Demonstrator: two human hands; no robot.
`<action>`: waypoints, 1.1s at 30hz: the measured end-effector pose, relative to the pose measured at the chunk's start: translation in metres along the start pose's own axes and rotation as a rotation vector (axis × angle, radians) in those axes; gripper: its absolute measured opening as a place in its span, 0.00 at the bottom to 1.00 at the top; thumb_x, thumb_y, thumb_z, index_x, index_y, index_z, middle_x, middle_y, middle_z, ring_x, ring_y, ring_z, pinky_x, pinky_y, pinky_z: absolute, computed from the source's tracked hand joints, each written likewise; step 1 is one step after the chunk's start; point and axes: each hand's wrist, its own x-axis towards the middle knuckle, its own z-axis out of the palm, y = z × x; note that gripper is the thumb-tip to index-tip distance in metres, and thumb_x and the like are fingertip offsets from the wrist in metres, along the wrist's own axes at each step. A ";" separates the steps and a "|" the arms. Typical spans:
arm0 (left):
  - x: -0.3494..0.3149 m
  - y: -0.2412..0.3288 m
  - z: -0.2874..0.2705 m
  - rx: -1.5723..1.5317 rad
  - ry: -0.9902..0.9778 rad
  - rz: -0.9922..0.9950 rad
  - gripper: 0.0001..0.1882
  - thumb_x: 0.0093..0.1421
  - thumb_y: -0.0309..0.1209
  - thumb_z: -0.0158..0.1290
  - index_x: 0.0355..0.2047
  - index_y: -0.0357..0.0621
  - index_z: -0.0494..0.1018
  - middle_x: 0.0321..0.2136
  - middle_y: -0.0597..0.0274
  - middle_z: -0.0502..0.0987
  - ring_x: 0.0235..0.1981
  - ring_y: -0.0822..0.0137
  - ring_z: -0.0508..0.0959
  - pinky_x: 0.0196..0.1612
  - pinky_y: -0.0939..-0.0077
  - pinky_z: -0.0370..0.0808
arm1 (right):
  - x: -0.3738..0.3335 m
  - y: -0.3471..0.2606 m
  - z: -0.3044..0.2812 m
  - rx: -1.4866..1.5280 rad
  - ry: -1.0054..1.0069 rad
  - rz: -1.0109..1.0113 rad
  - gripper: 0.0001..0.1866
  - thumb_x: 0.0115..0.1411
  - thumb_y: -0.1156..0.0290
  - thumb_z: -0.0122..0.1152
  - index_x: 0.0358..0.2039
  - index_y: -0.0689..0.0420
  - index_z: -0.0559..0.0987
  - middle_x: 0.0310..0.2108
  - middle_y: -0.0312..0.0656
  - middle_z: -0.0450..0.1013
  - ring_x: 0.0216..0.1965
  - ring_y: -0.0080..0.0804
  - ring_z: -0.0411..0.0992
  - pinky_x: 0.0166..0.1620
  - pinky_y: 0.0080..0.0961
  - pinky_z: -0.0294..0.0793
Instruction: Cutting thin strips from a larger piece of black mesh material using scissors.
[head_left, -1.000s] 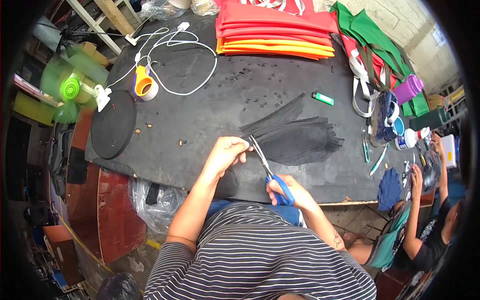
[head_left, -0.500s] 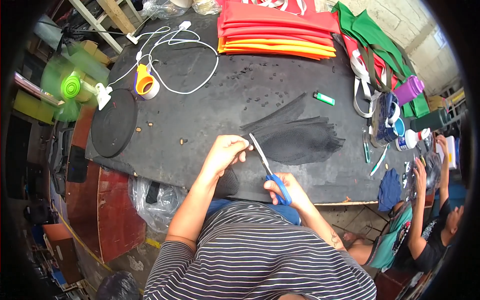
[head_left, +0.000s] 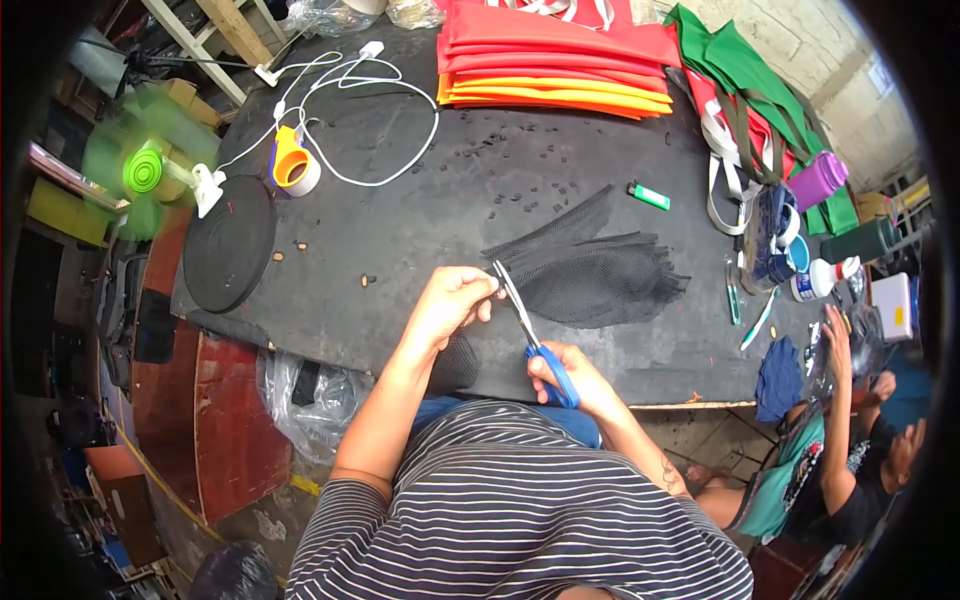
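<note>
The step in hand seems to be a fine trimming with blue-handled scissors. The right hand, at four o'clock from the left hand, has its grip closed around the handles; the blades point towards eleven o'clock and look almost together, just beside the left fingertips. The left grip is a tight pinch between thumb and finger. It seems to hold the edge of a smaller mesh piece, which shows at six o'clock, beside the forearm, but the pinched part is too hidden to be sure. A black mesh pile lies on the counter, at three o'clock from the left hand. The next move would call for a steady pinch, with fingertips kept clear of the blades. About writing, nothing is readable with certainty: the white bottle, farther at three o'clock, carries a small blue label, and a co-worker's black shirt, at four o'clock, has pale print.
</note>
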 end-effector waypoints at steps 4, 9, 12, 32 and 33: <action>-0.002 0.001 0.000 0.001 -0.005 0.009 0.09 0.55 0.31 0.48 0.25 0.40 0.75 0.10 0.68 0.70 0.08 0.83 0.59 0.12 0.89 0.51 | -0.001 0.000 0.001 -0.062 0.058 -0.006 0.15 0.52 0.60 0.60 0.22 0.58 0.70 0.13 0.30 0.64 0.12 0.14 0.63 0.16 0.10 0.60; -0.004 0.004 0.006 -0.097 -0.055 0.051 0.08 0.54 0.29 0.50 0.28 0.37 0.75 0.19 0.62 0.72 0.17 0.80 0.68 0.20 0.89 0.62 | -0.004 -0.011 -0.001 -0.055 0.154 -0.053 0.13 0.49 0.65 0.64 0.22 0.57 0.70 0.13 0.30 0.65 0.11 0.14 0.62 0.15 0.11 0.60; -0.005 0.006 0.019 0.376 0.031 0.493 0.07 0.49 0.30 0.56 0.28 0.41 0.77 0.31 0.64 0.68 0.31 0.71 0.69 0.37 0.79 0.66 | 0.008 -0.021 -0.012 -0.210 0.262 -0.460 0.19 0.42 0.66 0.70 0.26 0.55 0.67 0.22 0.31 0.67 0.22 0.17 0.65 0.27 0.13 0.65; -0.022 -0.004 -0.003 -0.016 -0.625 0.024 0.13 0.59 0.35 0.48 0.29 0.36 0.73 0.27 0.64 0.73 0.25 0.75 0.70 0.31 0.82 0.68 | -0.077 -0.136 -0.117 0.029 0.758 -0.974 0.22 0.38 0.83 0.63 0.36 0.60 0.68 0.29 0.33 0.66 0.30 0.22 0.66 0.36 0.20 0.65; -0.026 0.001 -0.002 -0.004 -0.561 0.101 0.11 0.58 0.33 0.49 0.29 0.36 0.73 0.28 0.63 0.72 0.25 0.75 0.70 0.30 0.82 0.69 | -0.078 -0.134 -0.120 0.029 0.759 -0.975 0.22 0.38 0.83 0.63 0.36 0.60 0.68 0.29 0.33 0.66 0.30 0.22 0.66 0.36 0.20 0.65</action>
